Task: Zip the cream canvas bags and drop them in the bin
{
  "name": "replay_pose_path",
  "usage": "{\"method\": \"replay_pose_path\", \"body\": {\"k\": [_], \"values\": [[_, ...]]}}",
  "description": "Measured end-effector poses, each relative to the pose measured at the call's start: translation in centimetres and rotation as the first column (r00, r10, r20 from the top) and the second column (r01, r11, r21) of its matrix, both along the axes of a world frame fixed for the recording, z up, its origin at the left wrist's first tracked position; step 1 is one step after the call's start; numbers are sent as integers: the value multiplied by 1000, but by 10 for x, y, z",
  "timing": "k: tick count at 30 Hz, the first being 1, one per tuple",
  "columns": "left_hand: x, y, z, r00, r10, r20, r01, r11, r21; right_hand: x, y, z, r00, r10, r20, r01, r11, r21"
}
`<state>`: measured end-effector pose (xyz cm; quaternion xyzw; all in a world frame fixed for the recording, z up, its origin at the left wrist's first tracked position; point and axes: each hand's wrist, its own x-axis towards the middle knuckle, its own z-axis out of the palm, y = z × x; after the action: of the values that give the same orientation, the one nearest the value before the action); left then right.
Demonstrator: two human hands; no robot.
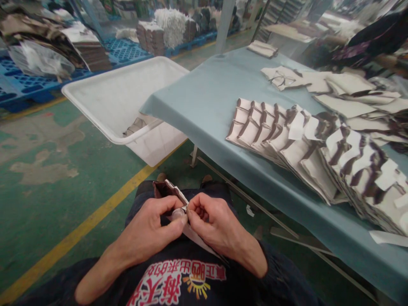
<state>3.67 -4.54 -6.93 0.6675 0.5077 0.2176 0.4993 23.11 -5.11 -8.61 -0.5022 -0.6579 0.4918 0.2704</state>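
Note:
Above my lap, a folded fabric piece (163,189), brown on one face and cream along its edge, is held between both hands. My left hand (159,225) pinches it from the left, thumb and forefinger closed near its edge. Close beside those fingertips, my right hand (212,216) is closed in a pinch on the same piece. A pale strip of it trails below the right hand. Whatever small detail lies between the fingertips is too small to make out.
To my right, a blue-covered table (191,97) bears overlapping rows of cream and brown fabric pieces (264,123). A pair of scissors (282,78) lies on fabric farther back. A white bin (105,97) stands ahead, and blue pallets (124,51) with stacked goods are behind it.

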Motion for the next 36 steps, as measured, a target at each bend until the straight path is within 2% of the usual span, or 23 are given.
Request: {"method": "replay_pose_path", "body": {"k": [9, 17, 22, 27, 32, 36], "values": [[-1, -1, 4, 999, -6, -48, 8, 999, 45, -1, 1, 1, 999, 10, 35, -10, 1000, 2], [-1, -2, 1, 1000, 8, 0, -8, 1000, 1, 0, 2, 1, 998, -15, -53, 9, 995, -98], [-1, 0, 6, 1000, -4, -12, 4, 1000, -18, 4, 1, 3, 994, -6, -111, 2, 999, -36], [2, 0, 8, 998, -55, -20, 54, 998, -11, 5, 1, 6, 997, -29, -70, 27, 999, -19], [-1, 1, 7, 993, -117, 6, 117, 993, -28, 8, 5, 1, 988, 9, -152, -25, 994, -107], [-3, 2, 8, 991, -121, 51, 123, 992, -36, 11, 8, -4, 985, 36, -171, -65, 983, -170]]}}
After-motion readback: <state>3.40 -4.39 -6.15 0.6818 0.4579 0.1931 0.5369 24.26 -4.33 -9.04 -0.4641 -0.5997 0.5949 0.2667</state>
